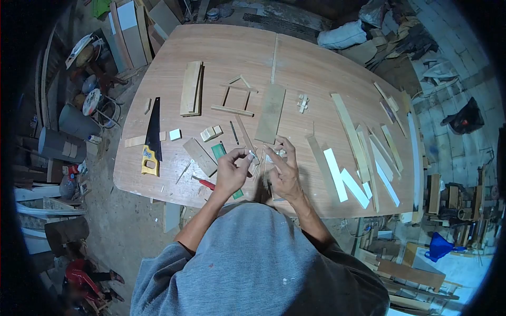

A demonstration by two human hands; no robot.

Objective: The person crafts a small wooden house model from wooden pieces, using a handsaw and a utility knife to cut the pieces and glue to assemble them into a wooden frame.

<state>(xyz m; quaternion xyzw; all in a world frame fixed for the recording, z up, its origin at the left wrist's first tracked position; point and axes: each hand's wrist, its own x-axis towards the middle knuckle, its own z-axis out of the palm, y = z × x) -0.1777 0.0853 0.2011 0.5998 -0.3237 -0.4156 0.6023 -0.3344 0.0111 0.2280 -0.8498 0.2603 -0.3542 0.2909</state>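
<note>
My left hand [232,169] is pinched, fingertips together, around something small and pale that I cannot make out. Close beside it, my right hand [286,171] has curled fingers, with a whitish bit at the thumb and fingertips too small to name. Both are held over the near edge of the table. Under and around them lie thin wooden sticks [256,173], a green card-like piece [217,151] and a red-handled tool [203,183]. A flat board [271,113] lies just beyond the right fingertips, and a dark pencil-like stick [234,132] beyond the left hand.
On the wooden table [305,63] are a yellow-handled handsaw [152,139], stacked boards [192,88], a small house-shaped stick frame [234,100] and several wood strips [350,131] at right. A person in red [84,279] is at lower left.
</note>
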